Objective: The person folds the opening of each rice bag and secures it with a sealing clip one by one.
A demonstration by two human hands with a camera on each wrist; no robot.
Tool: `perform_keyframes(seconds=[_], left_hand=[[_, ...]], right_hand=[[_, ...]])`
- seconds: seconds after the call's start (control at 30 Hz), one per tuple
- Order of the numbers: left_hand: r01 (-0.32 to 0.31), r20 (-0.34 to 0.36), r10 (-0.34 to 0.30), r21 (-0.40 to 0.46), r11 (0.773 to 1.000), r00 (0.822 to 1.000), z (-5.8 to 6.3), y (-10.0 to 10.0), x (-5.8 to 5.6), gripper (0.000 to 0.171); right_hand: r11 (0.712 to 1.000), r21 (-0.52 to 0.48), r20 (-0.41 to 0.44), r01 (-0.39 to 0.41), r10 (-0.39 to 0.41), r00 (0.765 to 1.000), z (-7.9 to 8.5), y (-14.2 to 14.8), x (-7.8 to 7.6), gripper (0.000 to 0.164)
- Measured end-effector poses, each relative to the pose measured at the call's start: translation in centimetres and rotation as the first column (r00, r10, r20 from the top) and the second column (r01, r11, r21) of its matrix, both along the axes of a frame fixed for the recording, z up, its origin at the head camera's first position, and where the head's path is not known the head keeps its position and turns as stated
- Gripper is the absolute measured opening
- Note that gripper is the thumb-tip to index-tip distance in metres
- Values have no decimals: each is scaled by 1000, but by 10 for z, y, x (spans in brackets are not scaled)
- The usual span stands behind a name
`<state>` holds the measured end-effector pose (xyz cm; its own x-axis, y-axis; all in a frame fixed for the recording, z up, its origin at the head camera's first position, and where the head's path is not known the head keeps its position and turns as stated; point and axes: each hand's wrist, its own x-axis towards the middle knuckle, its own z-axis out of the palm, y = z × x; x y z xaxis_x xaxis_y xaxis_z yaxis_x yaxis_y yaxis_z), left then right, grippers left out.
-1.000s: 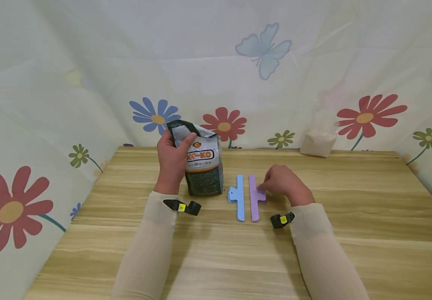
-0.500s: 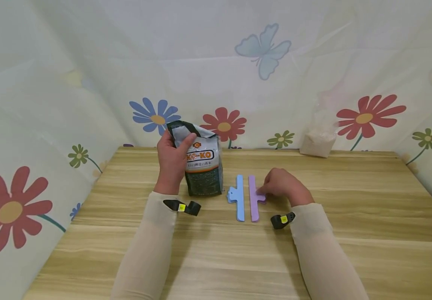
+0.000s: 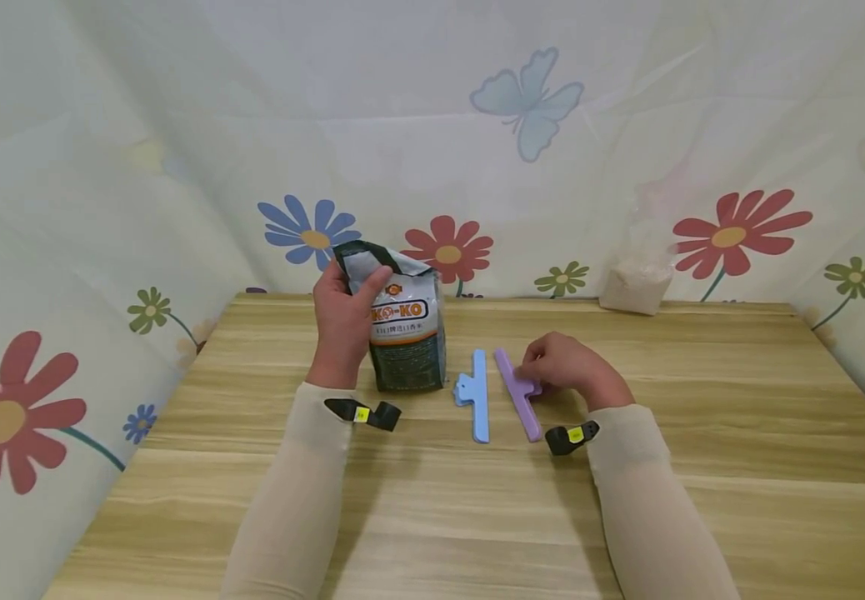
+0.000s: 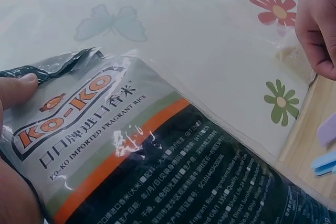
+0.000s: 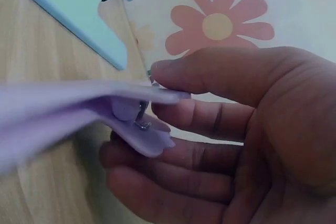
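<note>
In the head view, the left hand is curled around the upper corner of a silver, orange and dark-green plastic rice bag standing on the pale wooden bench, thumb in front; if that grip slackens, the folded top could spring loose, or the bag sag over. The right hand, fingers mostly closed, pinches a long purple plastic clip by its handle; lying slanted beside a long light-blue plastic clip, it might knock this neighbour if swung left. Yellow stickers on the black wrist mounts are too small to read. In the right wrist view, the thumb lies on the upper lever with fingers curled around and below; a pinch so near the lever ends could slip under the metal spring's pull, dropping the clip or snapping it shut. No writing shows on the purple one. In the left wrist view, the bag reads "KO-KO" in large orange letters, then Chinese characters, then "KO-KO IMPORTED FRAGRANT RICE"; on the dark panel, white bilingual small print is only partly legible, including "Fragrant Rice" and "Direct Sunshine".
</note>
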<state>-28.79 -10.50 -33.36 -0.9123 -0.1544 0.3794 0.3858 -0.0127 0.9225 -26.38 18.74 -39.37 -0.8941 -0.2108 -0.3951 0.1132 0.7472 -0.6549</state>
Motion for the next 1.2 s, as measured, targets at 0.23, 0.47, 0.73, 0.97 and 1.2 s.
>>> perform_keyframes(seconds=[0.23, 0.47, 0.73, 0.97, 1.2], left_hand=[[43, -4, -43, 55, 998, 999, -1, -2, -4, 21], [103, -7, -103, 135, 986, 995, -2, -3, -6, 19], [143, -27, -140, 183, 973, 990, -6, -5, -9, 20], [149, -35, -144, 220, 964, 989, -8, -5, -13, 21], [87, -28, -84, 152, 985, 996, -4, -3, -12, 21]], right_hand=[[997, -82, -39, -12, 9, 999, 2, 4, 0, 19], [962, -271, -68, 40, -61, 996, 4, 8, -1, 37], [956, -291, -167, 39, -91, 982, 9, 9, 0, 34], [968, -248, -253, 47, -111, 961, 10, 11, 0, 34], [961, -266, -300, 82, -163, 940, 14, 9, 0, 35]])
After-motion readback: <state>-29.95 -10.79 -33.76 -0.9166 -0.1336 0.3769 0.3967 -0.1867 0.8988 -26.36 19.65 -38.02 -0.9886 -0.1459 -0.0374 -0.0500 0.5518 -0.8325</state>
